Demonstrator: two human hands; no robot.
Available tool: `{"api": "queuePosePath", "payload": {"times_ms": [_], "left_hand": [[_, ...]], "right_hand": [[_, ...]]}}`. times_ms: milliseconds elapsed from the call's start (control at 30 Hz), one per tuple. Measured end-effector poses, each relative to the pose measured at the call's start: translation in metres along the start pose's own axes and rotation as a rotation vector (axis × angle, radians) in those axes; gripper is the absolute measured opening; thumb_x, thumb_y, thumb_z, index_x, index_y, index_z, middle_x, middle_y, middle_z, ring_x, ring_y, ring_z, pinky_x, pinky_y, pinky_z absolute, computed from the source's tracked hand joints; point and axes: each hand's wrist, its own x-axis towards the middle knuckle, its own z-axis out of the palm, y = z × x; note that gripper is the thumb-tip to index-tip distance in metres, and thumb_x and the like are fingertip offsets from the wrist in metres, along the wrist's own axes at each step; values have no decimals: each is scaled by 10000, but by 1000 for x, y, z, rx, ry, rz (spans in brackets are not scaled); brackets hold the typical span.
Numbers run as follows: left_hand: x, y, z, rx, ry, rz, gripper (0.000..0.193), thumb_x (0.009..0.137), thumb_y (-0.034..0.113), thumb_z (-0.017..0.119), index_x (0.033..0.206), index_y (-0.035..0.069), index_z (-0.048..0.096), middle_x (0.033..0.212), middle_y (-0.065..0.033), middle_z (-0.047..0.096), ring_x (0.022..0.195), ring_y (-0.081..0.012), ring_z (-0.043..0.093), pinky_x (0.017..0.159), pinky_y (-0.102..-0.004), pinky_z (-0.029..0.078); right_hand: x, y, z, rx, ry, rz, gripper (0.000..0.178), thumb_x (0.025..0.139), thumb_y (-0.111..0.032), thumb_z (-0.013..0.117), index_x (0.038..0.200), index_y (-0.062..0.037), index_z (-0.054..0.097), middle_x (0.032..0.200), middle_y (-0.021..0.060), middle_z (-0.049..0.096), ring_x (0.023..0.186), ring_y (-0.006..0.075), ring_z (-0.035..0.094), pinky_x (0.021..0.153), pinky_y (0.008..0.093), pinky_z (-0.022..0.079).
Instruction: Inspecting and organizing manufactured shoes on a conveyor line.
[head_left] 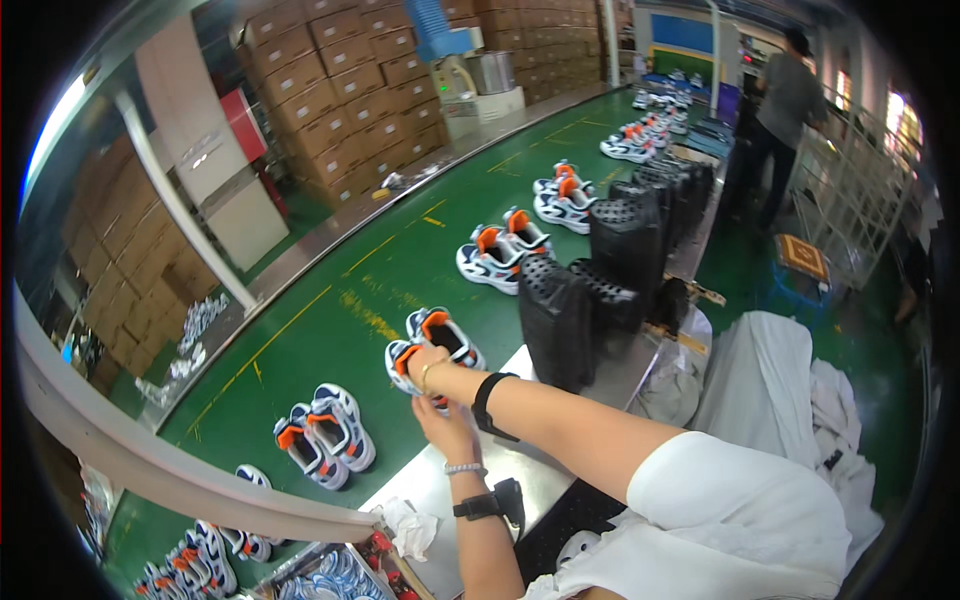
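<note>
Evidently the work on one pair is under way: both hands are at a white, navy and orange sneaker pair standing on the green counter, near the middle of the frame. The right hand reaches over the left-hand shoe of that pair, its fingers bent down around the orange-lined opening; whether they grip or only press, I cannot tell. The left hand is just below, fingertips up against the near side of the same shoe, with its grip partly hidden.

Judging by this, the pair in hand is not finished, since neither hand is clear of it. Similar sneakers stand untouched either side: a pair to the lower left, a tighter cluster at the lower left edge, and more pairs stretching toward the upper right. Nothing visible separates treated shoes from waiting ones, so how many are done or left cannot be told. Black dotted-topped objects line the edge right of centre. At the bottom of the frame, crumpled white paper lies beside a box of blue-and-white pieces, whose use is unclear.
</note>
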Motion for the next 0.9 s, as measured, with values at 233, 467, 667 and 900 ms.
{"api": "queuePosePath", "payload": {"times_ms": [233,467,667,900], "left_hand": [[10,21,-9,-267,176,190,496,840,207,614,1260,-15,471,1378,-218,416,1226,-388,457,1023,-435,376],[57,54,22,477,-283,487,537,800,389,653,1091,-61,612,1212,-225,577,1132,-367,537,967,-434,422],[148,68,50,764,-1197,16,885,782,761,438,1036,-57,662,1002,-218,667,968,-308,642,897,-360,463],[141,84,54,930,-1186,-152,969,720,858,398,984,-32,673,1134,-196,630,1029,-318,601,928,-417,432]], "right_hand": [[-163,22,-75,4,420,-585,233,900,-267,539,978,-58,603,624,122,611,613,302,644,534,409,499],[-293,183,-210,320,980,-224,230,830,-219,667,1030,-107,646,649,73,587,514,203,559,528,311,469],[-288,321,-234,355,1150,252,298,849,-239,622,1102,-86,581,794,59,629,773,230,615,698,355,475],[-262,387,-201,421,931,274,521,884,-390,580,1242,-22,493,1120,202,616,1047,345,585,912,406,448]]}}
